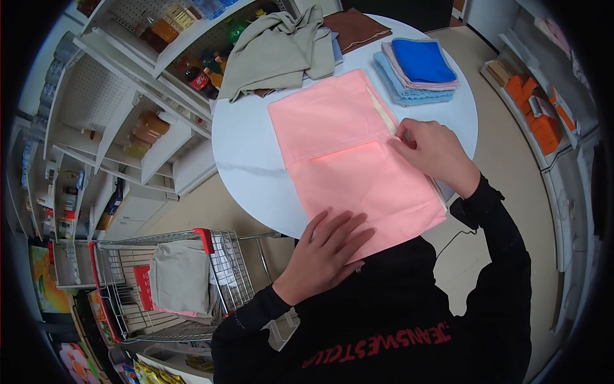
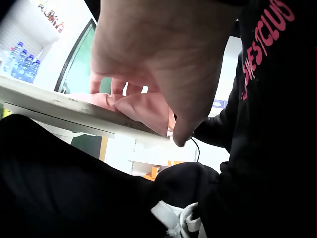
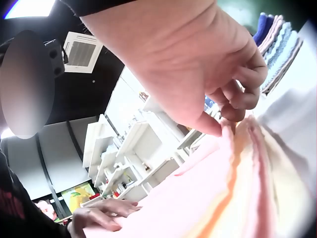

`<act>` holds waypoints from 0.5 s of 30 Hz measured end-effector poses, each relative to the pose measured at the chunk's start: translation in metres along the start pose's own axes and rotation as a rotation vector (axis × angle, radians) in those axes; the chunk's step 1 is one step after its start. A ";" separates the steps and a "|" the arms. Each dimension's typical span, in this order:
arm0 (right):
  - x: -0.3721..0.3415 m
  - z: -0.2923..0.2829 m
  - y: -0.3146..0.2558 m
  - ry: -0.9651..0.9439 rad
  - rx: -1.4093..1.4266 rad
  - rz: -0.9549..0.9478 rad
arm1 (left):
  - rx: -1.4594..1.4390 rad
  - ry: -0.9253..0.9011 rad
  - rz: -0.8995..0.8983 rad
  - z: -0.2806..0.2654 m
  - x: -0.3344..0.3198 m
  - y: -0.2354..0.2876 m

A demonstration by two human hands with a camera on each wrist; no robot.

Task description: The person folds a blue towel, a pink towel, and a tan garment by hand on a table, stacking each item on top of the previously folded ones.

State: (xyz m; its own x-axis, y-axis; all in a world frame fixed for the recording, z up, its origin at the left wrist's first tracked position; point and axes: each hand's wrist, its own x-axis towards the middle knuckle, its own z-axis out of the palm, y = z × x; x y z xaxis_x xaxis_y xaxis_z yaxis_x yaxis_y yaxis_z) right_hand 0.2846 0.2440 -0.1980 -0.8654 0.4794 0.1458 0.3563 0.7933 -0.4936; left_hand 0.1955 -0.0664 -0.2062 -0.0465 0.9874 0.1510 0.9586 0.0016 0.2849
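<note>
A pink cloth (image 1: 339, 121), folded in layers with a cream layer (image 1: 382, 114) showing along its right side, lies on the round white table (image 1: 246, 185). My right hand (image 1: 438, 150) pinches the cloth's right edge between thumb and curled fingers; the right wrist view shows the thumb (image 3: 210, 124) against the top layer there. With fingers spread and fairly straight, my left hand (image 1: 326, 253) rests on the near left corner of the cloth. Part of the cloth's near end hangs at the table's edge, as the left wrist view shows.
Folded towels (image 1: 416, 70) in blue and pink are stacked at the table's right back. A crumpled grey-green cloth (image 1: 275, 57) and a brown cloth (image 1: 355, 29) lie at the back. A shopping cart (image 1: 233, 269) holding folded cloth stands at the lower left, with shelves (image 1: 160, 121) beyond.
</note>
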 end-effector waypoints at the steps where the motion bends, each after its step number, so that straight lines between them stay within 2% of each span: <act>1: 0.005 -0.004 -0.004 -0.050 0.010 0.001 | -0.016 0.003 0.015 -0.001 -0.001 -0.003; 4: 0.012 -0.009 -0.008 -0.170 0.015 0.002 | -0.047 0.003 0.019 -0.002 -0.003 -0.011; 7: 0.013 -0.013 0.008 -0.130 0.299 0.174 | -0.062 -0.008 0.000 -0.003 -0.003 -0.017; 11: 0.009 -0.007 -0.002 -0.154 0.117 0.150 | -0.110 0.001 0.004 0.001 -0.008 -0.023; 15: 0.031 -0.012 -0.017 -0.180 0.094 0.201 | 0.015 0.077 0.087 0.013 -0.014 -0.035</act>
State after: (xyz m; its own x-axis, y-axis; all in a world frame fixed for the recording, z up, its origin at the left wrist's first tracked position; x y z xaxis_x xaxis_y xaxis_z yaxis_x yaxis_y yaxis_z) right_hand 0.2562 0.2502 -0.1748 -0.8322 0.5426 -0.1141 0.5006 0.6468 -0.5754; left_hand 0.1660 -0.0779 -0.2308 0.0161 0.9689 0.2469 0.9640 -0.0806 0.2534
